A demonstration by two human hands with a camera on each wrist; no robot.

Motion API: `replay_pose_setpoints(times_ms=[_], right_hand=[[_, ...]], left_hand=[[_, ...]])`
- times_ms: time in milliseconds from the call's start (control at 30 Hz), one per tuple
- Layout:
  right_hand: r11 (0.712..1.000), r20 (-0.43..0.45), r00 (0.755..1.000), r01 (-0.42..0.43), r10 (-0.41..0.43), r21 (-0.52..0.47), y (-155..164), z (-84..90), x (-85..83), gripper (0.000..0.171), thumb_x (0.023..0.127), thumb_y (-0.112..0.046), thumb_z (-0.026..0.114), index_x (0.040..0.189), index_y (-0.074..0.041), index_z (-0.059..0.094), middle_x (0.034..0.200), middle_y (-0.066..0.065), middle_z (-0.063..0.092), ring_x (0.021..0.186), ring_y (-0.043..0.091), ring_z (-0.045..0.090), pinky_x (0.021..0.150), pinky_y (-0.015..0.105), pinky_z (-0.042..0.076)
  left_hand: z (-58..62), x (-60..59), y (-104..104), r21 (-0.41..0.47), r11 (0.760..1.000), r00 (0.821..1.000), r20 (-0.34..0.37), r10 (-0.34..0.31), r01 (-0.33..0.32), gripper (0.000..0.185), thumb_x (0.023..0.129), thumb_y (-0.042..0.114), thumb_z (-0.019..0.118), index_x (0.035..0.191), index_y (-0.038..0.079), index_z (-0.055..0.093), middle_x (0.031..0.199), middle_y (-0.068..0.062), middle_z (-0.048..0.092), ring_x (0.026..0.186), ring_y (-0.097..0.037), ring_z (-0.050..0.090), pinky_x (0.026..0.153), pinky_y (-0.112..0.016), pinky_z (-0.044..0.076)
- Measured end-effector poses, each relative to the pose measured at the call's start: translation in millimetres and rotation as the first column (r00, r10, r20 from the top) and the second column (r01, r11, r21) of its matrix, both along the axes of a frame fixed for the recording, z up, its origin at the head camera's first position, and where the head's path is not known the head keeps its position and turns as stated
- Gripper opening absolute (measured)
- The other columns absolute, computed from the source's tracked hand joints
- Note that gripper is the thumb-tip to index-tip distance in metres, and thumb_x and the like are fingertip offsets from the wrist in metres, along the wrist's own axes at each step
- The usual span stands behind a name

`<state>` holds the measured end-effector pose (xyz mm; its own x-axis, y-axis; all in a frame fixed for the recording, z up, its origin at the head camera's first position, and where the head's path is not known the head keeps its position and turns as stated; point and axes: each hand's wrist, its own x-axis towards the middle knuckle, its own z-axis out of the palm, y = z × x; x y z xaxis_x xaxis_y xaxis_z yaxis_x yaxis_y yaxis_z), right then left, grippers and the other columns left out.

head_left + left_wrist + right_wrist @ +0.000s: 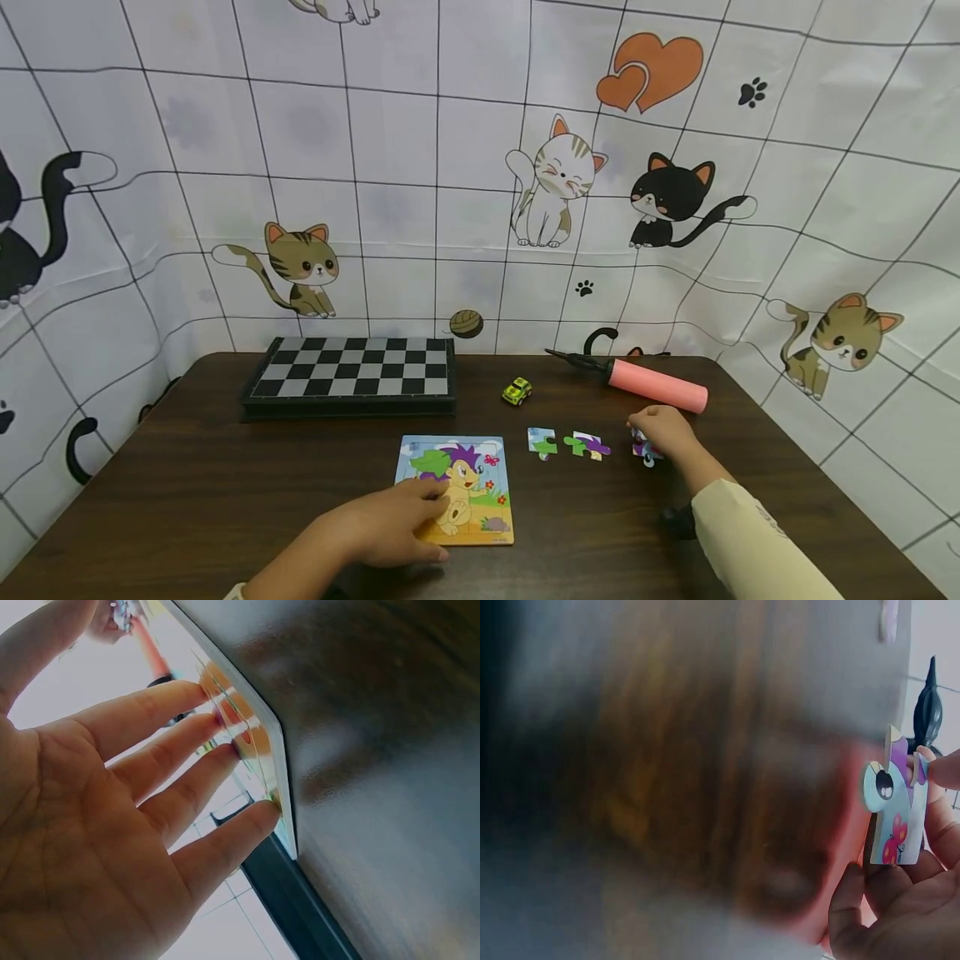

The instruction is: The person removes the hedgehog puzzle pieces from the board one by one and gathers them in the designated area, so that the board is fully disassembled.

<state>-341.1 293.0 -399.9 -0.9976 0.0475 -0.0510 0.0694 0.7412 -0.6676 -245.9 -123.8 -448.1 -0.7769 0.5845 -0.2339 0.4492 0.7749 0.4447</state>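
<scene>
A square jigsaw puzzle board (480,500) with a hedgehog picture lies flat near the middle of the table. My left hand (390,521) has its fingers spread, and in the left wrist view the fingertips (229,754) rest on the board's face near one edge. To the right, my right hand (667,432) pinches a jigsaw piece (895,814) between thumb and fingers, tilted up over the table. The piece shows an eye, some purple and a pink butterfly. Between the hands, a blue-and-green jigsaw piece (542,442) and a green-and-purple one (588,445) lie loose.
A black-framed checkered board (352,375) stands at the back left. A small yellow-green toy car (517,391) sits behind the loose pieces. Behind my right hand lies a pink hand pump (656,385) with a black nozzle. A cat-print curtain (397,217) hangs along the table's back edge.
</scene>
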Motion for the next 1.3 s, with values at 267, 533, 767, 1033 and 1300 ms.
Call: replay_pose_setpoints(times_ms=[267, 533, 767, 1033, 1300], right_hand=[[1.000, -0.008, 1.000, -0.006, 0.006, 0.015, 2.0, -1.6, 0.1, 0.031, 0.094, -0.023, 0.056, 0.097, 0.003, 0.072, 0.079, 0.005, 0.059, 0.060, 0.017, 0.049, 0.055, 0.031, 0.044], [0.998, 0.004, 1.000, 0.008, -0.008, 0.060, -2.4, 2.0, 1.2, 0.035, 0.097, -0.026, 0.052, 0.101, 0.002, 0.073, 0.087, 0.011, 0.068, 0.072, 0.022, 0.056, 0.064, 0.037, 0.049], [0.993, 0.010, 0.996, 0.082, -0.084, 0.085, -16.6, 4.1, 5.9, 0.035, 0.095, -0.034, 0.053, 0.105, -0.006, 0.072, 0.106, 0.016, 0.068, 0.107, 0.042, 0.055, 0.092, 0.088, 0.011], [0.981, -0.154, 0.987, -0.013, 0.043, 0.195, -79.6, 4.1, 11.1, 0.022, 0.093, -0.031, 0.059, 0.101, -0.016, 0.073, 0.108, 0.008, 0.069, 0.111, 0.038, 0.053, 0.088, 0.074, 0.026], [0.923, -0.249, 0.906, -0.272, 0.341, 0.273, -169.6, 5.3, 37.0, 0.007, 0.090, -0.026, 0.072, 0.092, -0.020, 0.075, 0.118, 0.007, 0.064, 0.118, 0.034, 0.051, 0.098, 0.066, 0.032]], left_hand=[[-1.5, -2.1, 0.4, -0.009, 1.000, 1.000, 0.007, -0.002, 0.002, 0.079, 0.083, 0.072, 0.060, 0.146, 0.026, 0.051, 0.157, 0.007, 0.034, 0.147, -0.028, 0.027, 0.114, -0.056, 0.029], [17.1, 7.4, 4.8, -0.024, 0.999, 1.000, 0.007, 0.025, -0.025, 0.077, 0.083, 0.067, 0.065, 0.145, 0.022, 0.054, 0.155, 0.004, 0.037, 0.145, -0.027, 0.030, 0.114, -0.054, 0.030], [26.1, 11.3, 6.4, -0.026, 1.000, 1.000, 0.002, 0.005, -0.005, 0.076, 0.086, 0.064, 0.063, 0.145, 0.017, 0.053, 0.155, -0.001, 0.038, 0.144, -0.031, 0.031, 0.113, -0.055, 0.031], [57.3, 29.0, 11.8, 0.051, 0.996, 0.996, -0.029, 0.081, -0.079, 0.072, 0.087, 0.045, 0.073, 0.147, 0.014, 0.049, 0.156, -0.005, 0.038, 0.143, -0.033, 0.033, 0.114, -0.061, 0.025], [63.8, 23.2, -3.5, 0.082, 0.978, 0.975, -0.097, 0.198, -0.190, 0.079, 0.085, 0.041, 0.076, 0.149, 0.006, 0.044, 0.155, -0.012, 0.039, 0.146, -0.039, 0.026, 0.113, -0.070, 0.011]])
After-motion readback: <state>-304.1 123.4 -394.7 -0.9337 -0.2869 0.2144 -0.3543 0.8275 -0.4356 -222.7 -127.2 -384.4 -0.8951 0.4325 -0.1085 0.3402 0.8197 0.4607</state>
